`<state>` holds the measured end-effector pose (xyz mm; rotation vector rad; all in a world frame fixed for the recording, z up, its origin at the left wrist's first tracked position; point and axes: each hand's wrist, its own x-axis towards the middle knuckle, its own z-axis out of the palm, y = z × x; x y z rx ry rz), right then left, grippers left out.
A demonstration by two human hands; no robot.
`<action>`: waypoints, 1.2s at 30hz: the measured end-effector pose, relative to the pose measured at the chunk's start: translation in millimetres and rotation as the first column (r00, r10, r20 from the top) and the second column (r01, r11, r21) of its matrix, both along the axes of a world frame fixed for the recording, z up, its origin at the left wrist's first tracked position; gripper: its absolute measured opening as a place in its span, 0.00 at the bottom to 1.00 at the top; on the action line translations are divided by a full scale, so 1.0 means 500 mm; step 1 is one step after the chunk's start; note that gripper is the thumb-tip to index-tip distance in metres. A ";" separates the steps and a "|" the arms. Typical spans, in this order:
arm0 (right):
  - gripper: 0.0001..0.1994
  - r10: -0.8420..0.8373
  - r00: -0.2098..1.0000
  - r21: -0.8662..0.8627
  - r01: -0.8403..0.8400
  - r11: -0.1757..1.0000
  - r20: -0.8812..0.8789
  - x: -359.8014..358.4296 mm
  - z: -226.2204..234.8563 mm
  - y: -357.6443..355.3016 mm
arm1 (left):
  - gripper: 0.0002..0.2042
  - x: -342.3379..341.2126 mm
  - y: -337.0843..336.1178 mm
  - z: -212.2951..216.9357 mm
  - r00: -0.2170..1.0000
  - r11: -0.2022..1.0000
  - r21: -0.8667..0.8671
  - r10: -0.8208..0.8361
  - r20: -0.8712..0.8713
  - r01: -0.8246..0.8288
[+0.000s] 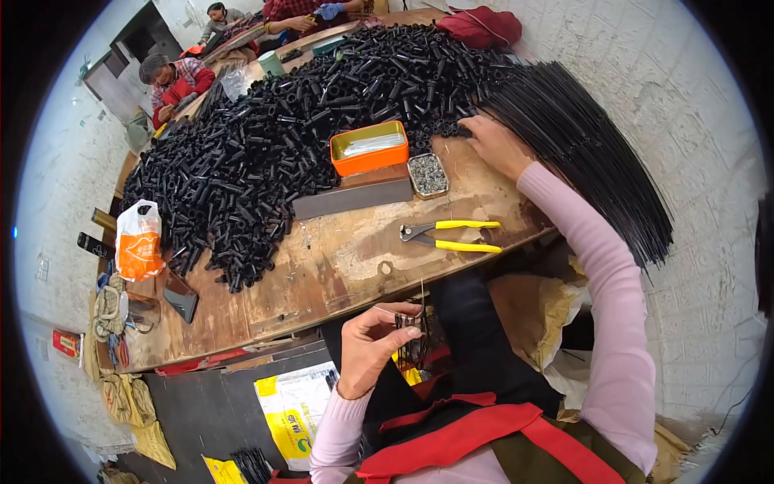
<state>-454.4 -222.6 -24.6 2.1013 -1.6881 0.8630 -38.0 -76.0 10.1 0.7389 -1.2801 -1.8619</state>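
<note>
Whitewashed walls curve round a worn wooden bench (339,266) heaped with small black tubes (266,137), too many for me to count. From the fingers (401,310) outward: my left hand (371,347) is pinched shut on a small bundle of thin black pieces (411,323), held low over the lap just off the near bench edge, with one fine wire (422,294) standing up from it. My right hand (496,145) is stretched far across, fingers curled down onto the edge of the tube heap beside a big fan of long black rods (580,153); I cannot tell whether it has closed on a tube or only touches them. To do this well, I judge the left pinch should stay firm and level so the bundle doesn't splay, while the right picks a single tube cleanly without dragging neighbours off the pile. Counting: one orange tin tray (369,148), one small square tin of tiny parts (428,175), one grey flat bar (352,198), one pair of yellow-handled pliers (451,234), one orange-and-white bag (139,240). Three other people work at the far end.
</note>
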 end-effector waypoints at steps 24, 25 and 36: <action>0.10 0.041 0.375 0.273 -0.742 0.612 0.926 0.379 0.244 0.422 | 0.17 -0.019 0.100 0.092 0.988 0.986 -0.074 -0.150 -0.038 0.147; 0.09 0.056 0.401 0.285 -0.736 0.614 0.914 0.382 0.248 0.427 | 0.17 -0.015 0.105 0.096 0.988 0.986 -0.075 -0.148 -0.036 0.145; 0.07 0.032 0.395 0.299 -0.744 0.597 0.918 0.403 0.274 0.453 | 0.12 0.006 0.128 0.101 0.995 0.993 -0.066 -0.097 -0.019 0.095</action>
